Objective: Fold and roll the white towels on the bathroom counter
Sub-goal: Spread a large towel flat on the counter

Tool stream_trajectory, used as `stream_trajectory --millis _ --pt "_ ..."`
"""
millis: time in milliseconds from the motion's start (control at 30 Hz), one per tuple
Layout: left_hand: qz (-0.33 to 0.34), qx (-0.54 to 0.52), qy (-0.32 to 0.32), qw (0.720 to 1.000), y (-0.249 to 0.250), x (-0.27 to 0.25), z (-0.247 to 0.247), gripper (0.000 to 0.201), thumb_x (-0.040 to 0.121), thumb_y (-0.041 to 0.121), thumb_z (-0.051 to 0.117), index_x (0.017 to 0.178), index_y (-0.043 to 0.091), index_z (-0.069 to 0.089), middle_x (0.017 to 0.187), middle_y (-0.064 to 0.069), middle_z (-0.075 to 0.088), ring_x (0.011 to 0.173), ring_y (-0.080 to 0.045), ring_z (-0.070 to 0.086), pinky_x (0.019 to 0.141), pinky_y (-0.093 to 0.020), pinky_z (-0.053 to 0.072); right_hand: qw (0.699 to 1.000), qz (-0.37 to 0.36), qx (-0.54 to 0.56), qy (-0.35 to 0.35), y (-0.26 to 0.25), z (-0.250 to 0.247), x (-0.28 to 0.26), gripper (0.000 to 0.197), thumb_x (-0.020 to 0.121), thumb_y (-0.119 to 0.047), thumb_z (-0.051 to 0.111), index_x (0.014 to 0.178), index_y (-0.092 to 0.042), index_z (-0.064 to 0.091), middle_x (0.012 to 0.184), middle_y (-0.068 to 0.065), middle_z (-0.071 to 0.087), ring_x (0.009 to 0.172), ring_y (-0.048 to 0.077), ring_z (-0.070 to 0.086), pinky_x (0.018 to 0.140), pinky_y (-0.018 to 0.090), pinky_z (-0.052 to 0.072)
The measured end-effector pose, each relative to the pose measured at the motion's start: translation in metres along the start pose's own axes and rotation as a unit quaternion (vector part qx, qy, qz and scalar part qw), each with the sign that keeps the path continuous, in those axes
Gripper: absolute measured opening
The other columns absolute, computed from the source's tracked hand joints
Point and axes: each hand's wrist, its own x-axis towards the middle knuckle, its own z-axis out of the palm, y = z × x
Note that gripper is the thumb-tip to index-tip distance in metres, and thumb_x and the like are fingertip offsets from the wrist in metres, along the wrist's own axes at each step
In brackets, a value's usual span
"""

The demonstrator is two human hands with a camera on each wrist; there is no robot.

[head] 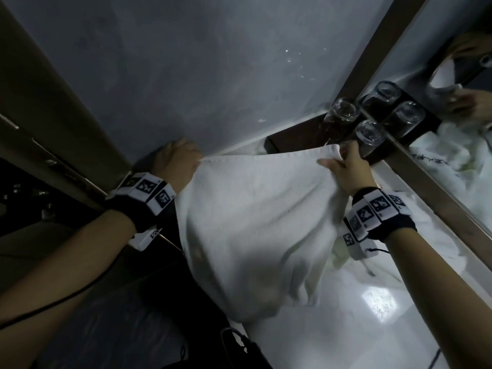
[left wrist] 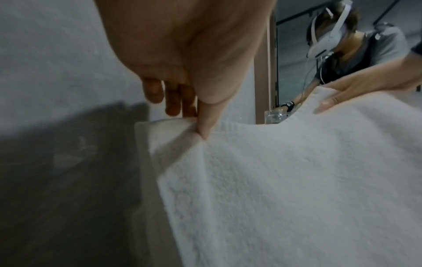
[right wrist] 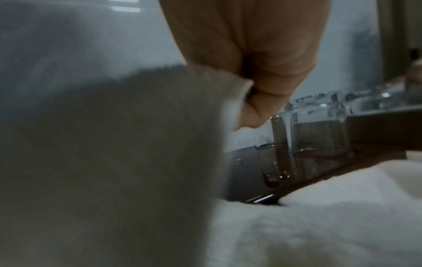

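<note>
I hold a white towel (head: pixel 255 217) stretched in the air by its top edge; it hangs down over the glossy white counter (head: pixel 346 328). My left hand (head: pixel 181 161) pinches the left top corner, thumb pressed on the terry cloth (left wrist: pixel 285 189) in the left wrist view. My right hand (head: pixel 346 166) pinches the right top corner, and in the right wrist view the towel (right wrist: pixel 102 153) hangs blurred from my right hand (right wrist: pixel 253 101). More white towel (head: pixel 439 241) lies crumpled on the counter under my right wrist, also seen in the right wrist view as a white heap (right wrist: pixel 319 216).
Upturned clear glasses (head: pixel 370 134) stand on a dark wooden tray (head: pixel 277 142) just beyond my right hand, against the mirror (head: pixel 452 129). A grey wall (head: pixel 199 75) is straight ahead. A dark wooden door frame (head: pixel 48 134) runs along the left. A dark bag (head: pixel 239 344) lies below.
</note>
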Motion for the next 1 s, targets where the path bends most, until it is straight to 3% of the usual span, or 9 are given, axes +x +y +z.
stream_trajectory --millis 100,167,267,367,533,633,733,867,1000 --pt "-0.016 -0.041 0.028 0.999 0.009 0.009 0.009 0.019 0.088 -0.004 0.045 0.101 -0.004 0.059 0.108 -0.025 0.058 0.100 -0.035 0.054 0.084 -0.046 0.045 0.997 0.005 0.079 0.008 0.001 0.007 0.008 0.036 0.089 -0.008 0.054 0.109 -0.009 0.025 0.101 0.013 0.046 0.090 0.022 0.046 0.083 0.032 0.034" --pt "-0.033 -0.033 0.028 0.999 0.016 0.011 0.020 0.027 0.085 -0.009 0.043 0.109 -0.002 0.054 0.112 -0.025 0.055 0.100 -0.038 0.055 0.086 -0.047 0.046 0.996 -0.013 0.085 -0.006 0.006 0.010 0.012 0.034 0.088 0.004 0.047 0.105 -0.010 0.021 0.100 0.014 0.042 0.087 0.022 0.046 0.080 0.032 0.035" --pt "-0.060 -0.054 -0.007 0.997 0.032 0.007 0.044 0.052 0.086 -0.006 0.044 0.135 0.007 0.036 0.137 -0.022 0.033 0.118 -0.041 0.041 0.101 -0.047 0.039 0.998 0.004 0.049 -0.036 0.014 0.010 0.011 0.033 0.087 -0.001 0.052 0.109 -0.014 0.032 0.100 0.008 0.047 0.088 0.019 0.046 0.074 0.017 0.034" --pt "-0.013 -0.098 -0.044 0.994 0.058 -0.013 0.069 0.059 0.084 -0.002 0.046 0.139 0.013 0.031 0.150 -0.013 0.016 0.129 -0.035 0.029 0.111 -0.041 0.026 1.000 0.001 -0.019 -0.024 0.021 0.008 0.000 0.040 0.084 -0.013 0.063 0.120 -0.008 0.046 0.110 0.004 0.053 0.096 0.017 0.047 0.064 0.004 0.027" --pt "0.082 -0.129 -0.040 0.987 0.111 -0.061 0.093 0.054 0.080 0.005 0.050 0.131 0.014 0.038 0.146 -0.006 0.025 0.131 -0.024 0.027 0.104 -0.031 0.017 0.996 -0.061 0.029 0.057 0.034 0.012 -0.044 0.038 0.083 -0.011 0.065 0.117 -0.006 0.049 0.118 0.014 0.049 0.098 0.018 0.048 0.072 0.006 0.033" --pt "0.102 -0.128 -0.053 0.985 0.134 -0.083 0.100 0.056 0.081 0.007 0.048 0.133 0.015 0.032 0.144 -0.005 0.026 0.130 -0.023 0.027 0.103 -0.032 0.017 0.995 -0.081 0.022 0.052 0.049 0.018 -0.078 0.026 0.084 -0.018 0.065 0.101 -0.008 0.048 0.106 0.012 0.051 0.091 0.022 0.049 0.077 0.023 0.039" --pt "0.110 -0.121 -0.061 0.985 0.146 -0.102 0.107 0.058 0.081 0.007 0.048 0.135 0.016 0.028 0.142 -0.004 0.026 0.130 -0.021 0.026 0.105 -0.030 0.015 0.993 -0.112 0.021 0.027 0.065 0.027 -0.115 0.027 0.084 -0.020 0.066 0.085 -0.013 0.040 0.088 0.010 0.050 0.075 0.023 0.047 0.066 0.023 0.034" --pt "0.104 -0.089 -0.074 0.988 0.154 -0.126 0.114 0.053 0.083 0.011 0.045 0.134 0.015 0.029 0.143 -0.008 0.026 0.133 -0.023 0.024 0.109 -0.036 0.017 0.999 -0.040 0.017 -0.019 0.086 0.037 -0.156 0.034 0.083 -0.034 0.065 0.087 -0.011 0.040 0.081 0.005 0.051 0.070 0.019 0.048 0.063 0.029 0.038" --pt "0.091 -0.075 -0.087 0.989 0.159 -0.145 0.119 0.054 0.086 0.016 0.045 0.137 0.015 0.027 0.146 -0.010 0.023 0.135 -0.025 0.022 0.110 -0.041 0.018 0.990 0.032 -0.050 -0.130 0.097 0.043 -0.183 0.036 0.084 -0.044 0.060 0.080 -0.013 0.044 0.073 -0.001 0.051 0.070 0.020 0.051 0.064 0.031 0.040"
